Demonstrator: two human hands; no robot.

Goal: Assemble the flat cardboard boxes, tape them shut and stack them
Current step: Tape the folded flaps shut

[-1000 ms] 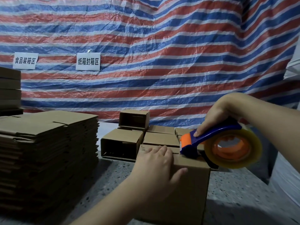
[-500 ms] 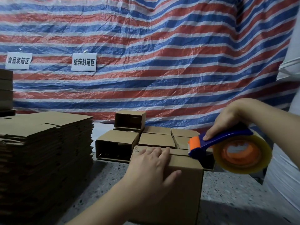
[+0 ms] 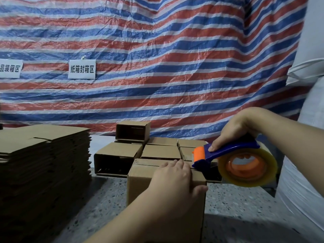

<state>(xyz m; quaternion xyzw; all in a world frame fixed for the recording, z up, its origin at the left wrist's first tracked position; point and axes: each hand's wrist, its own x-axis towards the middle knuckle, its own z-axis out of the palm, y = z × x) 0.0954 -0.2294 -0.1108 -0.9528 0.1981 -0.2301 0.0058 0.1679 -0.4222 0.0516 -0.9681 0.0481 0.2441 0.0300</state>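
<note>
The assembled cardboard box [image 3: 163, 199] stands upright on the speckled worktop [image 3: 236, 204], its top seam running away from the camera toward the striped tarp [image 3: 157, 58]. The left hand [image 3: 173, 183] lies with its grip spread flat over the box top, thumb on the near face. The right hand [image 3: 235, 132] curls its grip around the blue tape dispenser [image 3: 226, 155], orange nose pointing left at the box's right top edge, roll trailing right. Since a second ago the dispenser has slid back rightward toward that edge.

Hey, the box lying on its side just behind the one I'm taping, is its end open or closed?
Open. The box on its side shows a dark hollow interior through its near end, with no flaps folded across it.
</note>
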